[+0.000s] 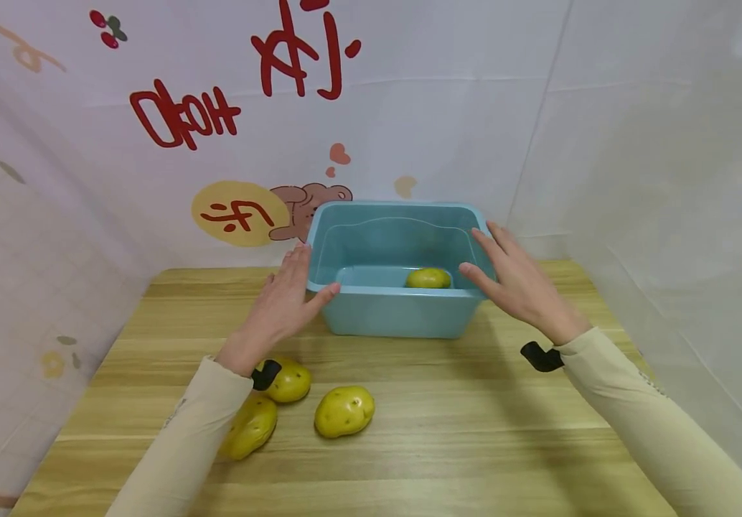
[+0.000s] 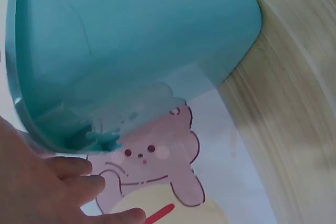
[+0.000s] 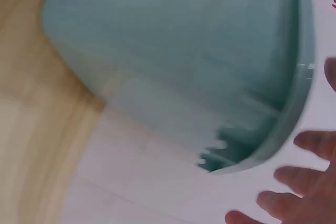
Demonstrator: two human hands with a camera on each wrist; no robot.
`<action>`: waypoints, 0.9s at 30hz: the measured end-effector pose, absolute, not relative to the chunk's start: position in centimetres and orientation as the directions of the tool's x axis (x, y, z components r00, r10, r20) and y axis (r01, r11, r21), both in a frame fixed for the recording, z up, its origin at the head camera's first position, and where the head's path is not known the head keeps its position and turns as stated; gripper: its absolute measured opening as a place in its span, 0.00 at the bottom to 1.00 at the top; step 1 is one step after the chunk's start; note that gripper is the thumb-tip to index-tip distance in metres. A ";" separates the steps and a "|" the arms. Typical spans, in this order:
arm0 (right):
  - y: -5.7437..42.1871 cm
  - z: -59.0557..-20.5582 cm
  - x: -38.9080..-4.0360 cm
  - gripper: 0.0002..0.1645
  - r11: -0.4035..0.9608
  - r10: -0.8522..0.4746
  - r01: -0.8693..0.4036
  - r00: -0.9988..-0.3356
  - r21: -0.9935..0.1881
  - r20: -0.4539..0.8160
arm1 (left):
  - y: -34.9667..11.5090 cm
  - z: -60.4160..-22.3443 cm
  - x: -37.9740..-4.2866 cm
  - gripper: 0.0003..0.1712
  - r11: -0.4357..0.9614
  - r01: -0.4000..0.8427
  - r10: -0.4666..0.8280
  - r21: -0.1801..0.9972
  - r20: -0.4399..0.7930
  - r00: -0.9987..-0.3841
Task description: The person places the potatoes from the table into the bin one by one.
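A light blue plastic tub [image 1: 403,316] stands at the back of the table, with one yellow potato [image 1: 428,278] on its floor. At its left rim is my left hand [image 1: 280,300], thumb spread over the front corner and fingers extended along the side. My right hand [image 1: 521,281] is at the opposite rim, fingers spread and fairly straight. In the right wrist view, its fingers [image 3: 302,179] show a gap from the tub's edge. Neither hand grips anything.
Three more yellow potatoes lie on the wooden table: one in front of the tub [image 1: 344,411], one beside my left wrist [image 1: 290,380], and one partly hidden by my left sleeve [image 1: 251,427]. Behind the tub hangs a white printed sheet [image 1: 448,129], with more pale sheeting at both sides.
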State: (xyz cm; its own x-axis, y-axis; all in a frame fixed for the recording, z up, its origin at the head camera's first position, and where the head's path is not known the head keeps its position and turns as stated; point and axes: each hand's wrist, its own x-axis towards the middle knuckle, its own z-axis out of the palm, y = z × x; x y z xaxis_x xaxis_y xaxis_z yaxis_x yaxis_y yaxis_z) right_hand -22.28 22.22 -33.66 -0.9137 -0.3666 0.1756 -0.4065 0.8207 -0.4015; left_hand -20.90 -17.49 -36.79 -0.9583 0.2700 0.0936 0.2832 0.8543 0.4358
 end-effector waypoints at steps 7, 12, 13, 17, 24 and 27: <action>22.9 -36.0 -21.5 0.52 0.812 -0.314 -0.352 -0.936 -0.465 0.160 | -19.8 -36.0 -19.2 0.59 0.832 0.331 0.278 0.445 0.183 -0.943; 22.8 -36.6 -21.3 0.52 0.797 -0.314 -0.336 -0.940 -0.502 0.130 | -21.7 -36.0 -17.3 0.58 0.846 0.324 0.279 0.424 0.165 -0.946; 22.9 -36.7 -21.3 0.52 0.794 -0.313 -0.331 -0.942 -0.509 0.124 | -21.9 -36.0 -16.9 0.58 0.848 0.327 0.285 0.416 0.163 -0.945; 23.2 -36.8 -21.3 0.51 0.790 -0.320 -0.328 -0.941 -0.518 0.108 | -23.1 -36.3 -15.4 0.55 0.850 0.351 0.307 0.393 0.172 -0.936; 23.2 -36.9 -21.5 0.51 0.788 -0.331 -0.333 -0.938 -0.518 0.100 | -24.7 -38.0 -12.7 0.49 0.861 0.393 0.345 0.324 0.199 -0.918; 23.1 -36.9 -21.6 0.51 0.789 -0.335 -0.336 -0.937 -0.515 0.097 | -25.3 -39.1 -11.4 0.49 0.858 0.405 0.357 0.315 0.200 -0.912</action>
State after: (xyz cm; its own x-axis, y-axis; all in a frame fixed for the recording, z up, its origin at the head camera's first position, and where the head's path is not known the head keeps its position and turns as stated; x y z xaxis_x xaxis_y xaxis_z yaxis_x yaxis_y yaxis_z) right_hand -21.62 23.08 -36.93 -0.9371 -0.3352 0.0973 -0.3355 0.7885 -0.5155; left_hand -11.39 -25.33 -39.06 -0.9124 0.3572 0.1999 0.4050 0.8584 0.3149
